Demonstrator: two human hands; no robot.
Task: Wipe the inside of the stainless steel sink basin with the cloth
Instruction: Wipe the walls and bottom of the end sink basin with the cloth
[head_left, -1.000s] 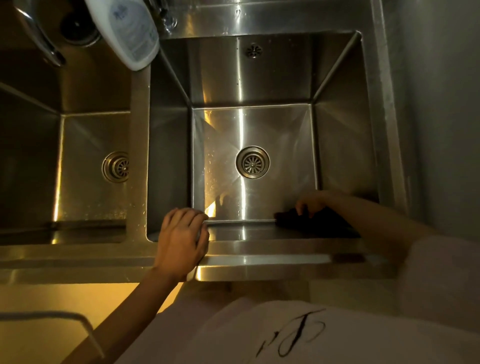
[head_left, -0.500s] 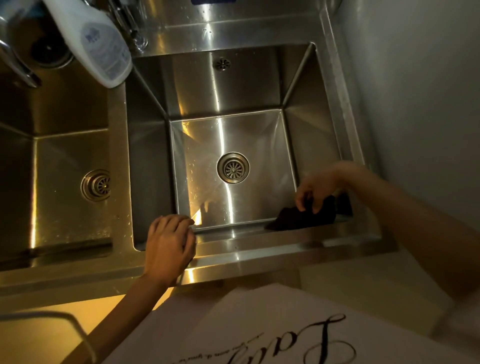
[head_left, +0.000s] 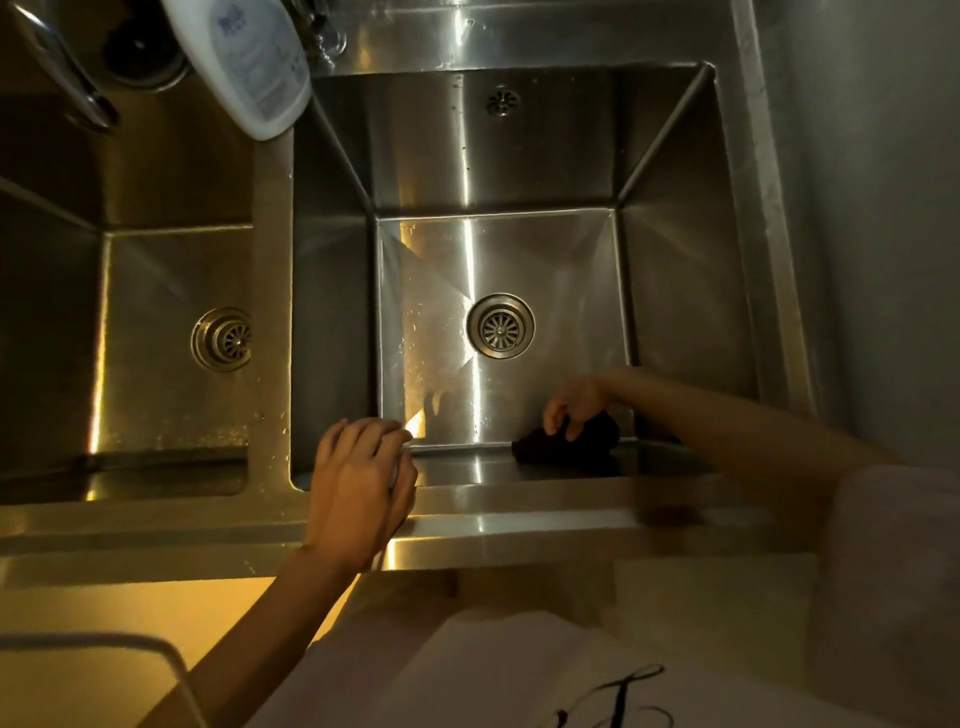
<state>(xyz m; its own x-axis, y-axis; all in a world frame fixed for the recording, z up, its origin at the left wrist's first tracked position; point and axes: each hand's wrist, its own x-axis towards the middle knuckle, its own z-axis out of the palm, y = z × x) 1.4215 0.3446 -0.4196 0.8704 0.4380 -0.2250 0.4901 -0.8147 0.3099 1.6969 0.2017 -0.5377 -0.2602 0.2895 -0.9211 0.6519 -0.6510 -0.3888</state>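
Note:
The right stainless steel sink basin (head_left: 675, 291) is deep and square, with a round drain (head_left: 501, 326) in its floor. A dark cloth (head_left: 576, 441) lies at the near right corner of the basin floor, against the front wall. My right hand (head_left: 574, 402) reaches down into the basin and presses on the cloth with curled fingers. My left hand (head_left: 361, 483) rests on the front rim of the sink, fingers bent over the edge, holding nothing I can see.
A second basin (head_left: 166, 291) with its own drain (head_left: 222, 339) lies to the left behind a steel divider (head_left: 270, 332). A white bottle (head_left: 244, 62) and a faucet (head_left: 57, 67) stand at the back left. A grey wall (head_left: 883, 208) borders the right side.
My right hand and the cloth stay at the near right corner of the basin, shifting slightly along the front wall. The camera view has swung. My left hand keeps its place on the rim.

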